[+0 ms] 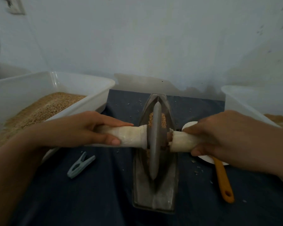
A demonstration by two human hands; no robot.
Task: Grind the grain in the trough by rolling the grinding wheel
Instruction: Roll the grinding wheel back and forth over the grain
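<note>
1. We see the trough (155, 185) lying lengthwise on the dark cloth (96, 193), grain (163, 122) gathered at its far half.
2. The grinding wheel (154, 144) stands upright in the groove; our left hand (82, 129) and right hand (219, 136) each clasp a wrapped handle end.
3. The left tub (59, 82) holds grain; the right tub (245, 98) shows some at its edge.
4. A clothespin (80, 165) and an orange-handled utensil (223, 181) flank the trough.
</note>
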